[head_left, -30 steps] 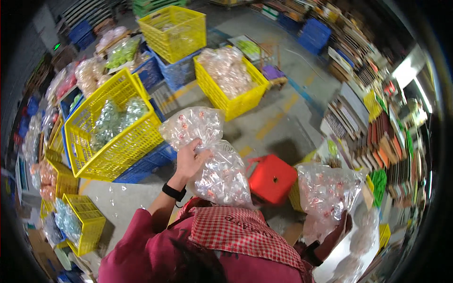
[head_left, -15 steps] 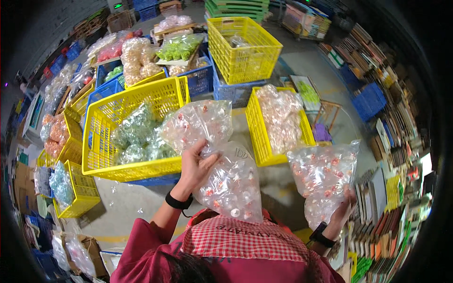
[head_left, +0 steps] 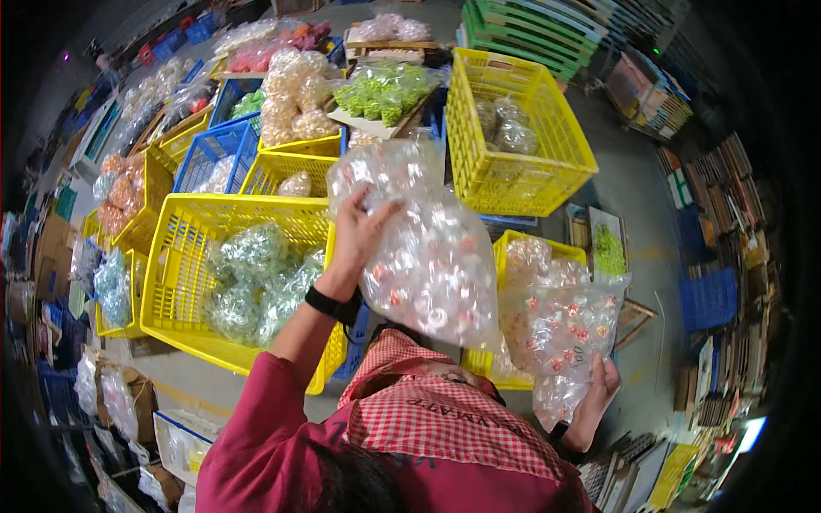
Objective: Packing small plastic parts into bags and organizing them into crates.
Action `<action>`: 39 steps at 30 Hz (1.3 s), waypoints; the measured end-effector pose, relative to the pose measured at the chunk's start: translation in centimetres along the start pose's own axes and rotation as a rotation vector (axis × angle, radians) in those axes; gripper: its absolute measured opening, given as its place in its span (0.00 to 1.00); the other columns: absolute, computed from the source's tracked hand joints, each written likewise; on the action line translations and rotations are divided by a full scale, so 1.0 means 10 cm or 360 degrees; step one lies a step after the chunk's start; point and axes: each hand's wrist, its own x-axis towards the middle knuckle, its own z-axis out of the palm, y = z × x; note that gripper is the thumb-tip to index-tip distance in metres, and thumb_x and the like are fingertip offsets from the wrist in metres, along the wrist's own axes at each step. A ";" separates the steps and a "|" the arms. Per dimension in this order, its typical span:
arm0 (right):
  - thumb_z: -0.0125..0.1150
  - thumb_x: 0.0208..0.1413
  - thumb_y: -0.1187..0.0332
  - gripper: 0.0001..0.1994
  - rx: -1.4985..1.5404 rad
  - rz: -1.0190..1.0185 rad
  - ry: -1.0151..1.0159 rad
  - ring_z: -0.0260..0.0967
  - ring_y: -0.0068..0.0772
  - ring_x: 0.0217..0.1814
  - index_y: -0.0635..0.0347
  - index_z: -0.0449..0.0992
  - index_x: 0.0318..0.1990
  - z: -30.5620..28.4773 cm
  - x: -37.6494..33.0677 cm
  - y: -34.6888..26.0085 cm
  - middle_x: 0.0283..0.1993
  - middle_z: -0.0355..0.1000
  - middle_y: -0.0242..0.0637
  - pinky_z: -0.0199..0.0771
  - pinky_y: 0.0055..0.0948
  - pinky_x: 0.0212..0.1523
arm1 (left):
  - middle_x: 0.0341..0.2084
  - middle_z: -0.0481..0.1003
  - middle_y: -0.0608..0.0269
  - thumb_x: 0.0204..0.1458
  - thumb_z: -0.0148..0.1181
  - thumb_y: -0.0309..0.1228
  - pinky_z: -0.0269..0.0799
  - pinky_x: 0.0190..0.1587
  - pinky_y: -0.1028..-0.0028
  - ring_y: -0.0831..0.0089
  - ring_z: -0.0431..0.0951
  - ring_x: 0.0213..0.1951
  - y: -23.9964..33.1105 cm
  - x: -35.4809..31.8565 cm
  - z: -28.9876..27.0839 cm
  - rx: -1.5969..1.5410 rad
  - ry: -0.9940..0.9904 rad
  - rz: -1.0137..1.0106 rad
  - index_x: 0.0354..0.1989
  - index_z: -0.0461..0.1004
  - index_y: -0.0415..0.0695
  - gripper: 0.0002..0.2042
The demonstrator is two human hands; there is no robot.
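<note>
My left hand [head_left: 352,241] is closed around the pinched middle of a clear plastic bag [head_left: 432,269] filled with small red and white pieces. The bag bulges above and below my grip; whether it is one bag or two I cannot tell. On the right, my right hand [head_left: 596,395] is closed at the lower side of a similar clear bag [head_left: 560,321], which stands up from my fingers in front of a low yellow crate [head_left: 505,248]. Left of my left forearm is a large yellow crate [head_left: 184,274] with clear bags of greenish pieces [head_left: 252,278] inside.
A tall yellow crate [head_left: 522,184] stands ahead, bags at its bottom. Bags of bright green pieces [head_left: 385,90] and cream pieces [head_left: 295,94] lie behind the large crate. Green pallets [head_left: 530,38] are stacked at the back. A blue crate [head_left: 708,299] is far right.
My view has turned and moved closer to the crates. Both hands still hold their bags; the right bag has come in front of the low yellow crate, the left bag hangs right of the large one.
</note>
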 end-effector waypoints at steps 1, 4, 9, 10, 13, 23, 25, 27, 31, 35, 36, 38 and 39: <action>0.54 0.53 0.67 0.12 -0.0019 0.0006 -0.0024 0.48 0.17 0.26 0.66 0.66 0.23 0.13 0.18 -0.03 0.21 0.53 0.22 0.50 0.22 0.26 | 0.29 0.76 0.64 0.46 0.62 0.23 0.71 0.29 0.82 0.81 0.74 0.28 0.01 0.27 -0.04 0.0017 0.0053 -0.0005 0.36 0.72 0.37 0.09; 0.55 0.52 0.66 0.14 -0.0239 -0.0075 -0.0071 0.48 0.19 0.26 0.65 0.62 0.21 0.72 0.58 -0.13 0.20 0.52 0.24 0.50 0.22 0.27 | 0.30 0.76 0.61 0.45 0.63 0.24 0.70 0.29 0.82 0.80 0.74 0.29 -0.18 1.15 -0.52 0.0466 0.0372 0.0186 0.42 0.68 0.28 0.17; 0.54 0.52 0.62 0.13 -0.0467 -0.0398 0.0073 0.49 0.18 0.23 0.62 0.67 0.23 1.61 1.25 -0.19 0.19 0.52 0.21 0.49 0.23 0.25 | 0.29 0.75 0.61 0.42 0.69 0.37 0.68 0.31 0.82 0.80 0.72 0.29 -0.65 2.33 -1.51 0.0564 0.0687 0.0414 0.47 0.64 0.25 0.31; 0.54 0.52 0.63 0.16 -0.0311 -0.0070 -0.0344 0.47 0.17 0.23 0.59 0.60 0.18 1.93 1.24 -0.67 0.19 0.50 0.21 0.44 0.24 0.23 | 0.30 0.76 0.51 0.41 0.68 0.43 0.70 0.35 0.74 0.70 0.77 0.33 -0.53 2.45 -1.50 0.1226 0.0705 -0.0183 0.45 0.67 0.31 0.30; 0.54 0.53 0.67 0.13 -0.0421 -0.0160 -0.0624 0.52 0.17 0.25 0.62 0.66 0.19 2.60 1.48 -0.95 0.19 0.57 0.24 0.50 0.22 0.25 | 0.31 0.74 0.42 0.41 0.66 0.47 0.71 0.40 0.65 0.55 0.77 0.37 -0.88 2.69 -2.39 0.1967 0.0400 -0.0258 0.47 0.66 0.37 0.31; 0.57 0.54 0.69 0.08 0.0080 -0.0002 -0.1358 0.52 0.11 0.26 0.57 0.69 0.25 4.42 1.80 -1.15 0.23 0.59 0.19 0.49 0.15 0.27 | 0.30 0.77 0.55 0.50 0.60 0.35 0.72 0.33 0.71 0.67 0.77 0.29 -0.07 1.73 -1.42 0.0961 0.0131 -0.0016 0.46 0.70 0.42 0.17; 0.56 0.54 0.69 0.10 0.0073 -0.0064 -0.1597 0.51 0.11 0.25 0.55 0.68 0.22 4.81 1.82 -1.15 0.22 0.58 0.18 0.48 0.16 0.27 | 0.32 0.76 0.61 0.52 0.58 0.30 0.70 0.40 0.75 0.75 0.76 0.37 0.15 1.34 -1.18 0.0919 0.0022 -0.0260 0.45 0.71 0.39 0.13; 0.56 0.55 0.69 0.11 0.0100 -0.0122 -0.1759 0.51 0.10 0.25 0.54 0.67 0.21 5.18 1.86 -1.16 0.22 0.58 0.18 0.48 0.16 0.27 | 0.30 0.77 0.61 0.51 0.59 0.29 0.70 0.39 0.75 0.76 0.76 0.35 0.32 1.05 -1.01 0.0771 0.0068 -0.0401 0.43 0.73 0.39 0.12; 0.55 0.55 0.70 0.12 0.0203 -0.0282 -0.2101 0.49 0.10 0.25 0.53 0.65 0.20 5.91 1.71 -1.42 0.21 0.56 0.18 0.47 0.16 0.26 | 0.30 0.77 0.61 0.51 0.58 0.26 0.70 0.38 0.76 0.76 0.77 0.33 0.40 0.53 -0.90 0.0746 0.0398 -0.0542 0.43 0.73 0.39 0.11; 0.52 0.57 0.70 0.12 0.0408 -0.0432 -0.2359 0.50 0.10 0.26 0.61 0.67 0.21 6.62 1.52 -1.55 0.23 0.58 0.18 0.49 0.16 0.26 | 0.29 0.77 0.57 0.51 0.56 0.26 0.72 0.38 0.75 0.72 0.78 0.33 0.46 0.23 -0.71 0.0904 0.0954 -0.0528 0.42 0.72 0.38 0.10; 0.53 0.56 0.70 0.10 0.0330 -0.0575 -0.2422 0.55 0.14 0.27 0.63 0.69 0.24 6.90 1.62 -1.35 0.23 0.63 0.21 0.54 0.17 0.28 | 0.29 0.77 0.58 0.51 0.57 0.25 0.72 0.38 0.75 0.73 0.78 0.33 0.46 0.22 -0.64 0.0944 0.1038 -0.0560 0.42 0.72 0.38 0.10; 0.54 0.55 0.69 0.09 0.0285 -0.0714 -0.2559 0.60 0.17 0.27 0.64 0.72 0.27 7.28 1.63 -1.22 0.24 0.67 0.25 0.59 0.18 0.30 | 0.29 0.77 0.58 0.51 0.57 0.26 0.72 0.38 0.75 0.73 0.78 0.33 0.41 0.13 -0.46 0.0894 0.1229 -0.0599 0.42 0.72 0.38 0.10; 0.54 0.54 0.69 0.07 -0.0258 -0.1151 -0.2534 0.65 0.24 0.31 0.65 0.73 0.33 7.40 1.56 -1.19 0.29 0.70 0.31 0.63 0.21 0.34 | 0.29 0.77 0.58 0.51 0.57 0.26 0.72 0.39 0.75 0.73 0.78 0.32 0.38 0.07 -0.36 0.0818 0.1374 -0.0644 0.42 0.72 0.38 0.10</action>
